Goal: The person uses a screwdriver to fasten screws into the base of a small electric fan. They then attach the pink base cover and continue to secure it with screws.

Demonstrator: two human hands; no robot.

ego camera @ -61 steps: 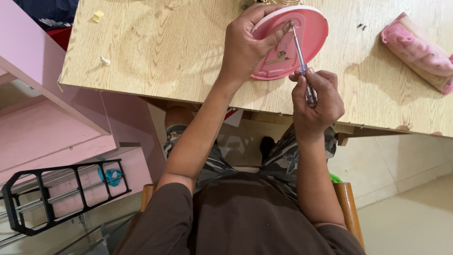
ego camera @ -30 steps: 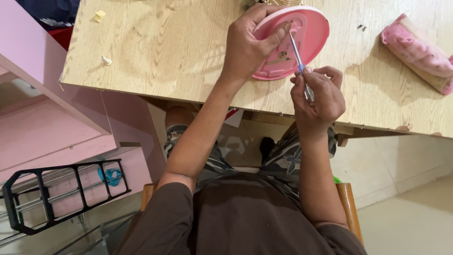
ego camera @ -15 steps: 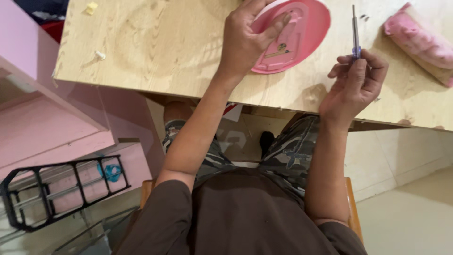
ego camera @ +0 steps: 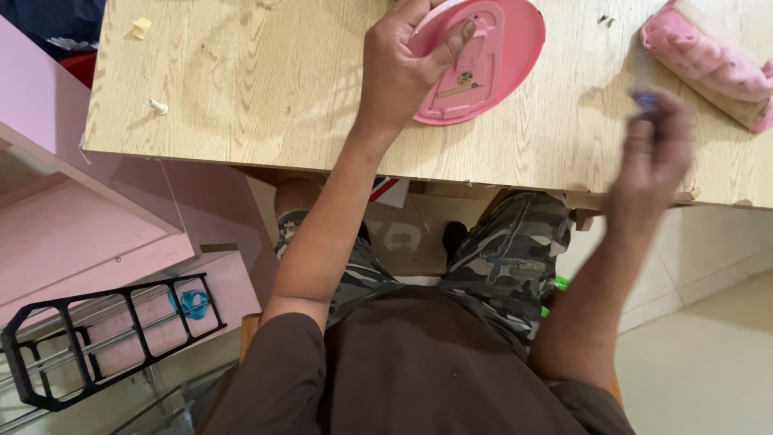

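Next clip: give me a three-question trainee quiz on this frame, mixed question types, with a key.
1. True or false: the left hand rests on the pink round device.
2. Which lies at the table's right end? A) pink pouch B) black rack C) a mug
3. Fill in: the right hand, blurred, holds a tool with a ____ handle tip.

Key: 1 true; 2 A; 3 blue.
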